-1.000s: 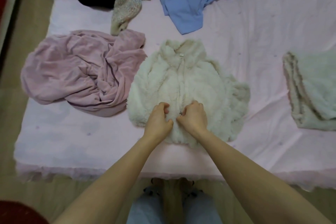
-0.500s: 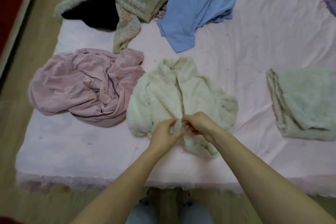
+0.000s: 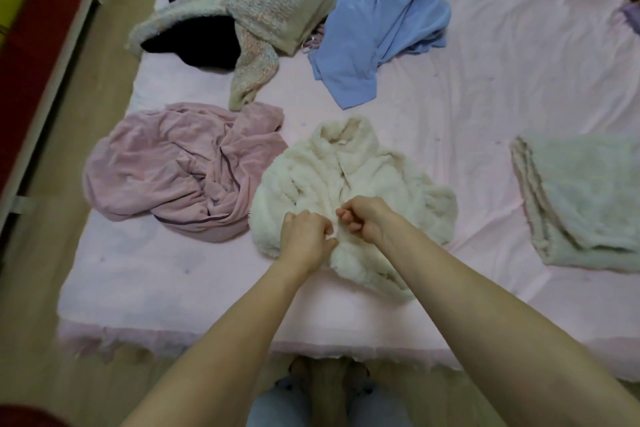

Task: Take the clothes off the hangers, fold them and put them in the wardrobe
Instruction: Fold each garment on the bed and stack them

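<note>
On pink bed [image 3: 485, 87] | fluffy cream jacket [image 3: 311, 184] | left grip [image 3: 304, 236], right grip [image 3: 363, 218] pinching its front

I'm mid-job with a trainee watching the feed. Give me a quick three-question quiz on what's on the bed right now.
1. True or false: both hands grip the white fluffy jacket.
2. Which garment lies directly left of that jacket: A) blue garment, B) mauve garment, C) folded pale green garment?
3. Fill in: the knitted sweater partly covers a ____ garment.

Key
1. True: left hand and right hand pinch its front near the zip.
2. B.
3. Black.
</note>
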Motion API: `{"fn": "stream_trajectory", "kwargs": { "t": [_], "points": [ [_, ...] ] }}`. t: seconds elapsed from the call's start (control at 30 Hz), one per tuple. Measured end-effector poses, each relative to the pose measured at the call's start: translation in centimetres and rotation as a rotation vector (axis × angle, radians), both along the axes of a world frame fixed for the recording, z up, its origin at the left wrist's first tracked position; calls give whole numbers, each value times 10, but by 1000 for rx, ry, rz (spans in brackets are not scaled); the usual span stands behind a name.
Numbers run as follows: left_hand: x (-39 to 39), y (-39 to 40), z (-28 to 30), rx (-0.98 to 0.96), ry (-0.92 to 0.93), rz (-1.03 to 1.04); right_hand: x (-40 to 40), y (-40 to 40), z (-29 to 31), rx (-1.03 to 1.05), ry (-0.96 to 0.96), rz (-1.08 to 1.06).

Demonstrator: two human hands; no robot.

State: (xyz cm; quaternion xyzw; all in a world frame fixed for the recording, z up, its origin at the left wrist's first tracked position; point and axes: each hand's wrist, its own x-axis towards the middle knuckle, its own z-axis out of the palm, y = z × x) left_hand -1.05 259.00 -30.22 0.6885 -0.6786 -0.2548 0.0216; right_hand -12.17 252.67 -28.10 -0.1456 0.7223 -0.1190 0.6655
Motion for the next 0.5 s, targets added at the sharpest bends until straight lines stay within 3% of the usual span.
{"fn": "stream_trajectory", "kwargs": {
  "t": [0.1,0.2,0.3,0.4,0.5],
  "points": [
    [9,0,5,-6,-88,-88,0,-1,0,62,-49,-23],
    [10,0,7,127,21,-39,-6,6,2,-34,50,149],
    [6,-7,4,296,322,165,-21,12,2,-275,161,378],
    [-2,-10,4,420,748,483,-32,6,11,-495,152,388],
    [-13,-12,-1,373,837,520,-36,-7,23,-561,-4,406]
  ]
}}
